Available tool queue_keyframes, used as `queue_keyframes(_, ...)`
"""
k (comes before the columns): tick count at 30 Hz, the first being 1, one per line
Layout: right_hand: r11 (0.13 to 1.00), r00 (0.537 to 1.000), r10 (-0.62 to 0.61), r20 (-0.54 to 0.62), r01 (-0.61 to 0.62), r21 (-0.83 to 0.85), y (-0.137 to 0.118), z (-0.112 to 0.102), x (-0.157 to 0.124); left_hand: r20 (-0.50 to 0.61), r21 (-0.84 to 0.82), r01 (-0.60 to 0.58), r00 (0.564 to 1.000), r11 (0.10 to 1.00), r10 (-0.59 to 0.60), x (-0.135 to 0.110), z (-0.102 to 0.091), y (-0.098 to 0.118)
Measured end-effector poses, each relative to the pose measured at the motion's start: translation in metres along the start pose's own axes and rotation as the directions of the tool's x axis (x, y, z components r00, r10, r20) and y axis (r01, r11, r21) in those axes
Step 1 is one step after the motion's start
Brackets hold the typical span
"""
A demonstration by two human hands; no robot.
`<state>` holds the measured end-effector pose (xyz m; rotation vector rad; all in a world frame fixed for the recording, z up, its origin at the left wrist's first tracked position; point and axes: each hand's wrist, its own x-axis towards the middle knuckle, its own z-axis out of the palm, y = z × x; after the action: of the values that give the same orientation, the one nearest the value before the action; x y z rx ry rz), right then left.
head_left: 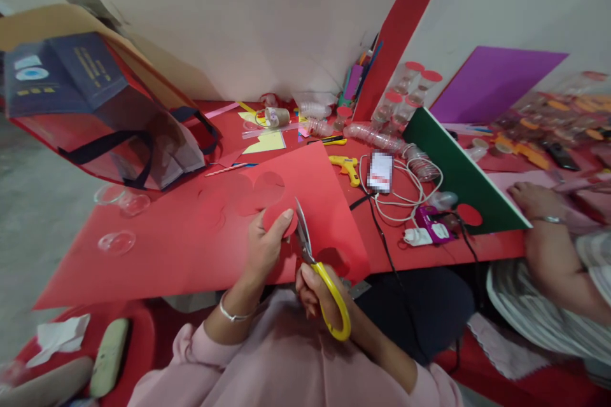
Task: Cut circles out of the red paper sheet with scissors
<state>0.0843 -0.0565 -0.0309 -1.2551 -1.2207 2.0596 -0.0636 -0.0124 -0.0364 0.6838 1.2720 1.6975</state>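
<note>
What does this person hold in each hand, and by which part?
Left hand: a red disc, near its edge. Right hand: scissors, by the yellow handle.

Yellow scissor handles [331, 280], red paper disc [272, 213], purple sheet [496, 86]

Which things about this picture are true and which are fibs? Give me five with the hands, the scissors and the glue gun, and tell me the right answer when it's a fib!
1. The right hand holds scissors. True.
2. The left hand holds a green disc. False: the disc is red.
3. The scissors have blue handles. False: the handles are yellow.
4. A yellow glue gun lies on the table. True.
5. The bag is on the person's right. False: it is on the left.
</note>
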Motion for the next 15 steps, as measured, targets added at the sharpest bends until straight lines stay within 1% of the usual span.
queue_keyframes(4,1.000,1.000,-0.001,0.004,0.001,0.024,0.010,-0.006,0.000,0.020,-0.020,0.005,1.000,1.000,-0.005,0.003,0.003,-0.003)
queue_keyframes(7,0.998,1.000,-0.016,-0.024,0.017,0.064,0.020,-0.012,0.003,0.050,-0.003,0.013,0.999,1.000,-0.013,0.004,0.005,-0.004)
queue_keyframes(9,0.997,0.999,-0.004,-0.032,0.007,0.080,0.025,-0.015,0.005,0.063,0.007,0.027,0.998,1.000,-0.027,0.005,0.007,-0.005)
queue_keyframes(12,0.997,1.000,0.004,-0.026,-0.002,0.081,0.027,-0.019,0.006,0.065,0.005,0.048,0.997,0.999,-0.048,0.006,0.009,-0.007)
queue_keyframes(15,0.997,1.000,-0.016,-0.023,0.017,0.080,0.026,-0.023,0.004,0.066,-0.004,0.066,0.996,0.998,-0.065,0.008,0.011,-0.010)
